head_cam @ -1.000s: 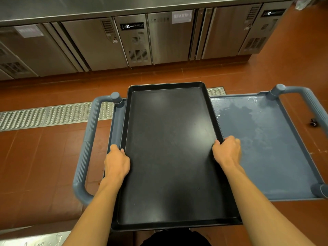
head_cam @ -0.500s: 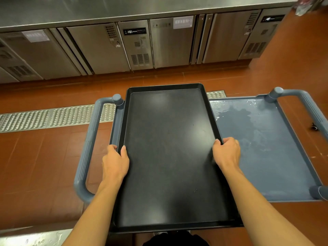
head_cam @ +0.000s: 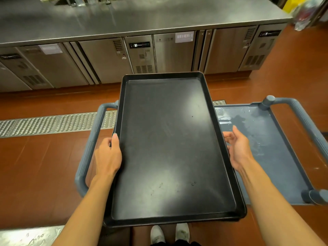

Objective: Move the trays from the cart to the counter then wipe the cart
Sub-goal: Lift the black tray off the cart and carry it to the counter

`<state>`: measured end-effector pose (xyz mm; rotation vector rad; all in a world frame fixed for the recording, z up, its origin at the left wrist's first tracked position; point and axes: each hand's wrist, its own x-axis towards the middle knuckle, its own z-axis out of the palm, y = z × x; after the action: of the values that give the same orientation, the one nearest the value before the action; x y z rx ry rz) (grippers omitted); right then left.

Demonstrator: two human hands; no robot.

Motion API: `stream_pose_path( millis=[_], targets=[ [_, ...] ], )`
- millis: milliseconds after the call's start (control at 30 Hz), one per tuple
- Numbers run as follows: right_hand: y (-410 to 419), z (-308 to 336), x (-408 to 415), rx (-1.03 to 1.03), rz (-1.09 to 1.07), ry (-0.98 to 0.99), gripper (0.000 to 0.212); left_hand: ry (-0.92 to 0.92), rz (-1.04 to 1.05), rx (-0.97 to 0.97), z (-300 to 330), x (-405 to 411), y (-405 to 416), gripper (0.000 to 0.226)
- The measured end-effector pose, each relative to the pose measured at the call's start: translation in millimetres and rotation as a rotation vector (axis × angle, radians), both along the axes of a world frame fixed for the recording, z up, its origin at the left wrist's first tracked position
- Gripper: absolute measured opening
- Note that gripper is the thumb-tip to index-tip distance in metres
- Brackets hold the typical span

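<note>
nearest the camera, two white shoes [head_cam: 169, 234] stand on the red-brown floor [head_cam: 35, 174], partly under the near short edge of a black tray [head_cam: 170, 148]. the tray is rectangular with a raised rim, empty apart from a few small specks, and is held lengthwise away from the person, above the left end of a grey-blue cart [head_cam: 276, 157]. the left hand [head_cam: 108, 155] is clenched on the tray's left long rim, thumb over the top edge and fingers underneath. the right hand [head_cam: 237, 148] sits at the right long rim with palm turned inward and thumb raised; its fingers reach under the rim, so this grip supports the tray from below rather than clamping it. the cart's top shelf shows wet patches and droplets to the right of the tray, and a ribbed handle stands at each end. beyond the cart a perforated metal drain grate [head_cam: 53, 124] runs across the floor. farthest, a stainless steel table [head_cam: 142, 16] with refrigerated cabinet doors below spans the view; the tray does not yet reach it.
</note>
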<state>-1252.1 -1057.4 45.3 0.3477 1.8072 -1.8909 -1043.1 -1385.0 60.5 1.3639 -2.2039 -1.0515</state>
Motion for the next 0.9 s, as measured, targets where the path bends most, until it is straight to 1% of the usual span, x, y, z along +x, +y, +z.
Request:
stream_pose_path(
  millis=[200,300,367,467,533,700,833,900],
  targets=[
    [18.7,18.2,4.5,-0.065,-0.033,0.035,0.070,0.022,-0.028,-0.009,21.8,6.6,28.0,0.057],
    [33.3,28.4,9.7,-0.069,-0.045,0.033,0.072,0.038,-0.035,-0.008,25.3,11.6,45.1,0.057],
    [44.5,31.9,14.6,-0.062,-0.073,0.036,0.078,0.057,-0.040,0.002,27.1,13.7,54.5,0.055],
    [66.8,41.2,26.1,-0.054,-0.118,0.059,0.082,0.100,-0.082,0.006,34.4,15.2,68.1,0.055],
    [80.8,48.8,37.0,-0.049,-0.143,0.075,0.080,0.107,-0.119,-0.012,39.2,14.1,73.7,0.055],
    [117.7,62.2,73.0,-0.082,-0.227,0.137,0.072,0.136,-0.215,0.013,45.2,10.8,91.8,0.052],
    [159.0,66.6,113.1,-0.102,-0.347,0.140,0.074,0.141,-0.320,0.034,52.9,11.1,123.2,0.042],
    [180.7,73.0,132.7,-0.123,-0.409,0.122,0.077,0.149,-0.373,0.068,51.7,8.1,138.8,0.042]
  ],
)
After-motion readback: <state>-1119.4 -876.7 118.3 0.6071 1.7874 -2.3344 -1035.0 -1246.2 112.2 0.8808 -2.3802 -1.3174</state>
